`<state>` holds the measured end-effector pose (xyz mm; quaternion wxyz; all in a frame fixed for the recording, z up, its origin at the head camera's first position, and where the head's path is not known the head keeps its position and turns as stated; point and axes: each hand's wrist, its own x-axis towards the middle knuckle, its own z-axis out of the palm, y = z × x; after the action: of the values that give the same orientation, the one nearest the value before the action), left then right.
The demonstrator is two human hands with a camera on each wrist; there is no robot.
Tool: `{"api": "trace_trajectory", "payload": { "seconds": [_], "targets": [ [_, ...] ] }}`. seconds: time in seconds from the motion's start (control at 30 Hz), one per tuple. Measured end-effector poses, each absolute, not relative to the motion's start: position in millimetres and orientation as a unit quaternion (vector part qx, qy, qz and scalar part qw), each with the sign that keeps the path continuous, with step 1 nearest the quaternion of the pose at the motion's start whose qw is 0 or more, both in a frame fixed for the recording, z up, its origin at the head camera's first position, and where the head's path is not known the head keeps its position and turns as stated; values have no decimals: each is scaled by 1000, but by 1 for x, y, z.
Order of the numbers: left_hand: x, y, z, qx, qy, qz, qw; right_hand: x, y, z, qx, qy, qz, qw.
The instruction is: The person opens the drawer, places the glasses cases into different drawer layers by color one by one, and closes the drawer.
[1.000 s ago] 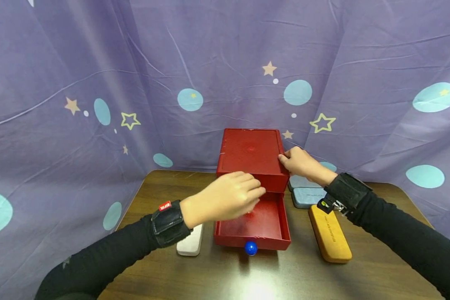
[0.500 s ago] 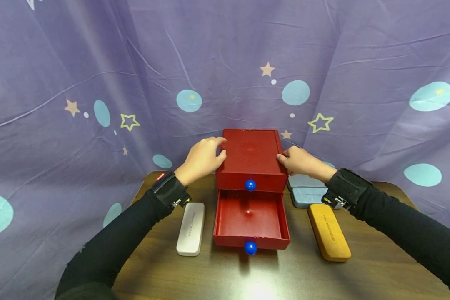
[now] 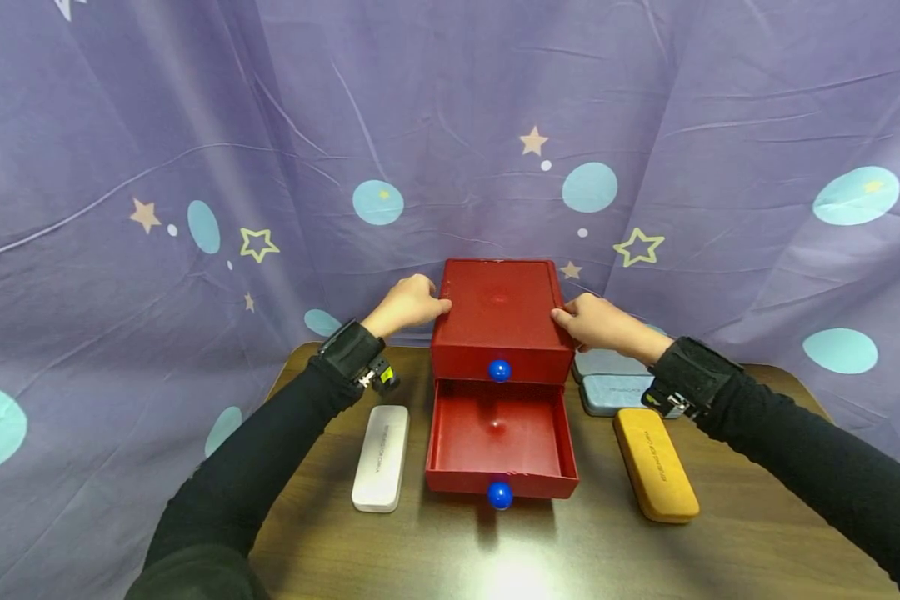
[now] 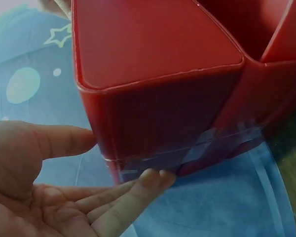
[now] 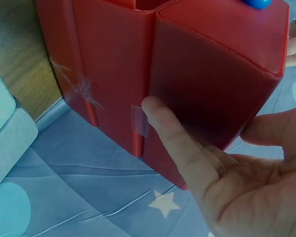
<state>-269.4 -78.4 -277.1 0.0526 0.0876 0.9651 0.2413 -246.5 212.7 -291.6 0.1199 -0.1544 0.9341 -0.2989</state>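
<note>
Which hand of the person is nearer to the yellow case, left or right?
Right. The right hand is at the right side of the red drawer box, farther back than the yellow case; the left hand is across, at the box's left side.

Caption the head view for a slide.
Left hand and right hand touch opposite sides of a red drawer unit, its lower drawer open between a white case and a yellow case.

Lettering on white case, yellow case: too small to read.
</note>
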Motion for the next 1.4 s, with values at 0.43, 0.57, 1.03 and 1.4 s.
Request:
{"api": "trace_trajectory", "payload": {
  "seconds": [0.43, 0.57, 1.03, 1.4],
  "targets": [
    [-275, -80, -282, 44, 919, 371, 127, -249, 243, -294, -159, 916, -349, 116],
    [-273, -83, -280, 40, 912, 385, 134, -249, 259, -305, -158, 924, -336, 89],
    [-275, -80, -282, 36, 914, 381, 136, -206, 299, -373, -84, 970, -222, 60],
    [-275, -80, -282, 41, 913, 383, 134, -167, 312, -410, 27, 975, -182, 127]
  ]
}}
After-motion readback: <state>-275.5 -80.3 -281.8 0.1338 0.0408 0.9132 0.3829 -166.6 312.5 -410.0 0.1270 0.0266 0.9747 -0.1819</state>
